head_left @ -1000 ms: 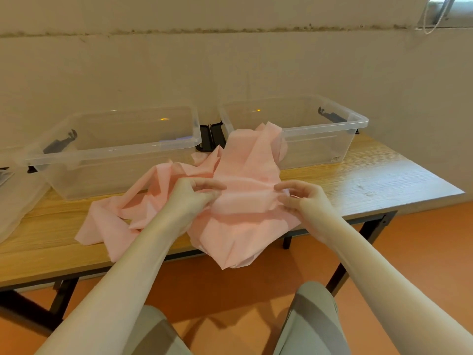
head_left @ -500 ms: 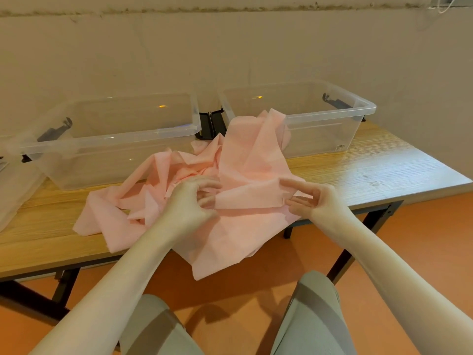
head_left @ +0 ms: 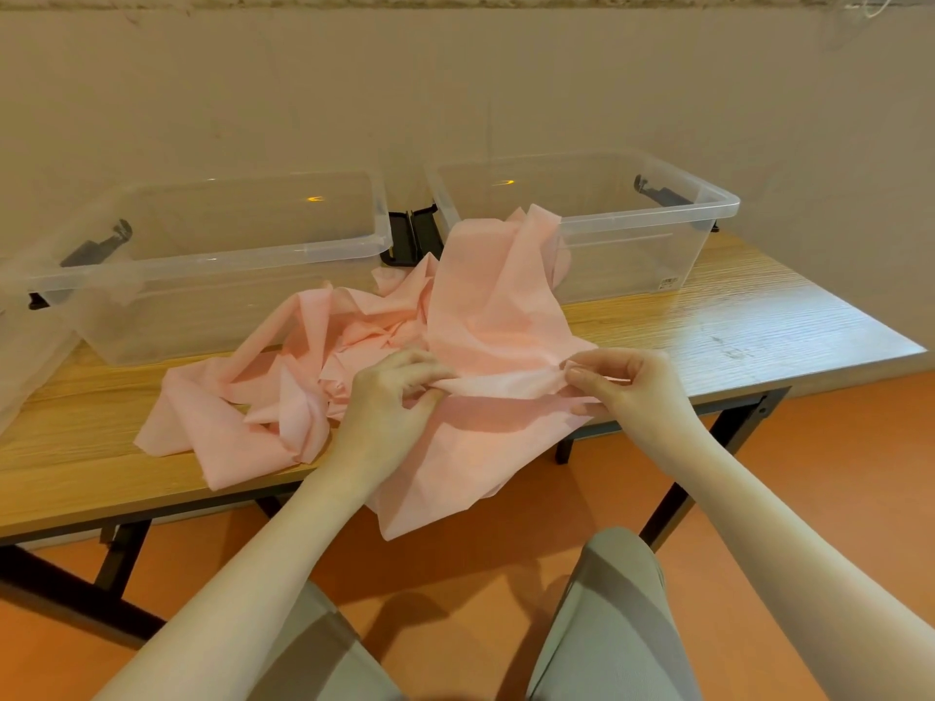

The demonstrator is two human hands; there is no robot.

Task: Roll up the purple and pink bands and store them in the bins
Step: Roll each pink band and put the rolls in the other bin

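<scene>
A long pink band (head_left: 485,316) lies crumpled across the wooden table (head_left: 749,326), one end hanging over the near edge and part of it propped against the right bin. My left hand (head_left: 389,402) pinches a folded edge of the band near the table's front. My right hand (head_left: 627,387) pinches the same folded strip at its right end, so the strip stretches between both hands. Two clear plastic bins stand behind: the left bin (head_left: 212,255) and the right bin (head_left: 652,215). No purple band is in view.
A further clear plastic object (head_left: 25,356) shows at the far left edge. Black latches (head_left: 412,235) sit between the two bins. My knees (head_left: 607,624) are below the table over an orange floor. A plain wall stands right behind the bins.
My right hand went from spread fingers to pinching the fold. Both hands have turned over the band's edge into a narrow strip, and the hanging end has shifted.
</scene>
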